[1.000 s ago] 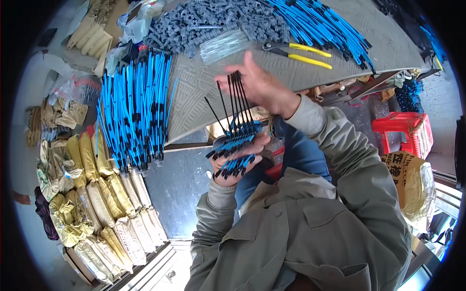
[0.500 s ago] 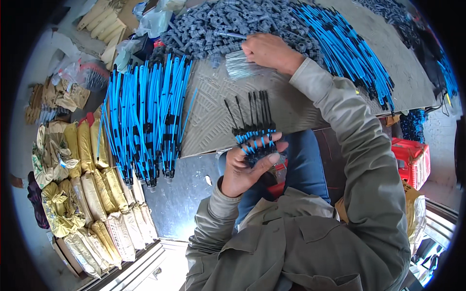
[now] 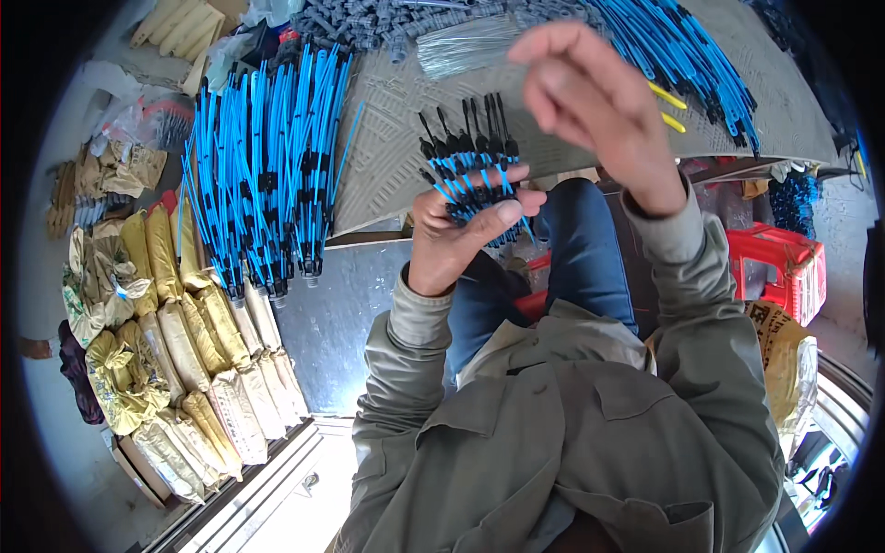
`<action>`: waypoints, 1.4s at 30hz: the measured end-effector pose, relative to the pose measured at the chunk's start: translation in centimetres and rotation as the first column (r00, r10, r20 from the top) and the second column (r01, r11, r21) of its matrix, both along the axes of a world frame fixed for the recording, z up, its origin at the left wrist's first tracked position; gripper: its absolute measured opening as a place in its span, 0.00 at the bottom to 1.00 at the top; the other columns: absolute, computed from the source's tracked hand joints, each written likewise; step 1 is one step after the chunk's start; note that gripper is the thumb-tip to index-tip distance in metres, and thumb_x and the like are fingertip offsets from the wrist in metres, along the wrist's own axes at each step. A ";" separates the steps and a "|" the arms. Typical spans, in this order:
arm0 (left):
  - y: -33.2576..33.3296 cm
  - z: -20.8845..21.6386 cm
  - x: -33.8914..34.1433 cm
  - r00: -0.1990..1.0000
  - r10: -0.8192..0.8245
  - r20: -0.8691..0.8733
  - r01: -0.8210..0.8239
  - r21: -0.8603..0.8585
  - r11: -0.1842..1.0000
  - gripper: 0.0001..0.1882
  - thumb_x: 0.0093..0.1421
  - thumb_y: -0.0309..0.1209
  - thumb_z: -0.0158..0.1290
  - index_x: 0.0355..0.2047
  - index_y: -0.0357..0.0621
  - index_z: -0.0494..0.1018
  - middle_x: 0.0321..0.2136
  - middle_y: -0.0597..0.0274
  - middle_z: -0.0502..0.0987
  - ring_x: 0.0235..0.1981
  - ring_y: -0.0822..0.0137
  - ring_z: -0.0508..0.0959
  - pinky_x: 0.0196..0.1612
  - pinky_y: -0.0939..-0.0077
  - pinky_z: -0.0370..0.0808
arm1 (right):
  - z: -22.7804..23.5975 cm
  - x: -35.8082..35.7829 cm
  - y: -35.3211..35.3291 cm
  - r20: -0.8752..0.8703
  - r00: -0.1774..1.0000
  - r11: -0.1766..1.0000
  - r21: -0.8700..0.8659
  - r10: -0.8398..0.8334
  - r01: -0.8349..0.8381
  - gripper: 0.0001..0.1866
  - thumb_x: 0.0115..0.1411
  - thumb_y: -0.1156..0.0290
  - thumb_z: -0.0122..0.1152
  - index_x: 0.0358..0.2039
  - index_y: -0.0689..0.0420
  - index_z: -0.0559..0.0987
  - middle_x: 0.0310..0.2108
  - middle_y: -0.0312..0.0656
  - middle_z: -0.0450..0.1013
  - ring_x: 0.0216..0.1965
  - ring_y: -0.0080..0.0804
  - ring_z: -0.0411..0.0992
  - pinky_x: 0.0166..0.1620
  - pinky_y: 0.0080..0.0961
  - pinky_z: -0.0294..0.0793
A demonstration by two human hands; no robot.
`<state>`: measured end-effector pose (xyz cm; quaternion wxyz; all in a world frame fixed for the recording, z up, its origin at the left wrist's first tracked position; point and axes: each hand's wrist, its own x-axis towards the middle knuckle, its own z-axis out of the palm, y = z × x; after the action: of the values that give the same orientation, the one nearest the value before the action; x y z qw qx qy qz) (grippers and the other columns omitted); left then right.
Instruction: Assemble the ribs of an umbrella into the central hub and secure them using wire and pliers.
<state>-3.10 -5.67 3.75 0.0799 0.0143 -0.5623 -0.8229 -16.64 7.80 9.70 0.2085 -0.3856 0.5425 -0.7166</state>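
Observation:
My left hand (image 3: 452, 226) is closed around a bundle of thin blue tubes with black fittings (image 3: 475, 189). The bundle's black stick-like ends fan upward past the table's front edge. My right hand (image 3: 599, 106) hovers to the right of the bundle, apart from it, with its fingers bent toward the thumb. Anything between those fingers is too thin or blurred to make out. Just left of its fingertips, a stack of thin silvery wires (image 3: 461, 48) lies on the table (image 3: 392, 120).
A pile of grey plastic fittings (image 3: 359, 23) covers the back. Blue tube bundles lie at left (image 3: 267, 166) and right (image 3: 682, 60). Yellow handles (image 3: 671, 122) stick out near the right bundle. Gold packages (image 3: 175, 332) are stacked left; a red stool (image 3: 774, 263) stands right.
My right hand has left the silvery wires and come nearer to me, to the right of the held bundle. The yellow handles now show. The view has shifted, so the table sits higher.

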 end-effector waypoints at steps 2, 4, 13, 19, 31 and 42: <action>0.0 0.0 0.2 1.000 -0.025 0.015 0.025 0.010 1.000 0.12 0.54 0.20 0.54 0.40 0.35 0.72 0.37 0.56 0.77 0.39 0.63 0.78 0.42 0.71 0.74 | 0.0 1.4 0.7 -0.123 0.992 0.998 0.055 0.038 -0.032 0.07 0.61 0.72 0.48 0.37 0.61 0.72 0.22 0.32 0.68 0.21 0.12 0.65 0.22 0.11 0.61; -0.3 -0.8 0.5 0.996 0.008 -0.087 -0.014 -0.057 0.998 0.13 0.53 0.20 0.55 0.40 0.35 0.72 0.35 0.57 0.77 0.37 0.65 0.78 0.41 0.72 0.74 | 0.0 2.4 1.0 -0.359 0.920 0.977 0.195 0.154 -0.087 0.08 0.58 0.76 0.53 0.39 0.60 0.72 0.20 0.31 0.68 0.19 0.11 0.65 0.22 0.11 0.61; 0.3 -0.3 0.4 0.993 0.088 -0.082 -0.105 -0.241 0.965 0.14 0.51 0.21 0.57 0.40 0.35 0.72 0.30 0.61 0.78 0.33 0.72 0.76 0.39 0.76 0.74 | -0.6 2.2 1.1 -0.141 0.976 0.948 0.294 0.166 -0.119 0.14 0.52 0.76 0.61 0.40 0.60 0.73 0.17 0.33 0.68 0.19 0.14 0.67 0.21 0.13 0.61; 0.8 -0.2 0.2 0.991 0.131 -0.040 -0.136 -0.208 0.969 0.13 0.50 0.20 0.57 0.38 0.35 0.72 0.32 0.59 0.77 0.33 0.71 0.76 0.39 0.77 0.73 | -1.1 3.1 3.7 -0.702 0.661 0.908 0.047 -0.266 0.416 0.12 0.49 0.80 0.60 0.36 0.59 0.76 0.21 0.37 0.66 0.19 0.23 0.70 0.22 0.17 0.65; 1.1 0.2 -0.1 0.985 0.115 -0.129 -0.125 -0.073 0.990 0.12 0.50 0.16 0.55 0.37 0.35 0.71 0.34 0.56 0.76 0.36 0.64 0.77 0.41 0.70 0.74 | -1.5 4.0 4.2 -0.744 0.593 0.893 -0.013 -0.309 0.449 0.19 0.42 0.88 0.58 0.37 0.58 0.79 0.27 0.37 0.63 0.25 0.23 0.75 0.23 0.16 0.71; 0.8 0.0 0.1 0.983 0.142 -0.116 -0.158 -0.151 0.976 0.14 0.50 0.19 0.58 0.38 0.36 0.72 0.34 0.61 0.76 0.34 0.71 0.75 0.39 0.76 0.73 | 0.1 4.3 4.1 -0.859 0.445 0.864 0.006 -0.253 0.503 0.19 0.40 0.84 0.59 0.36 0.56 0.79 0.25 0.35 0.64 0.22 0.21 0.73 0.21 0.16 0.70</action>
<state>-3.02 -4.85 3.74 0.1719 0.0073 -0.6188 -0.7665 -12.30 11.92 9.78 -0.1939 -0.5155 0.7358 -0.3940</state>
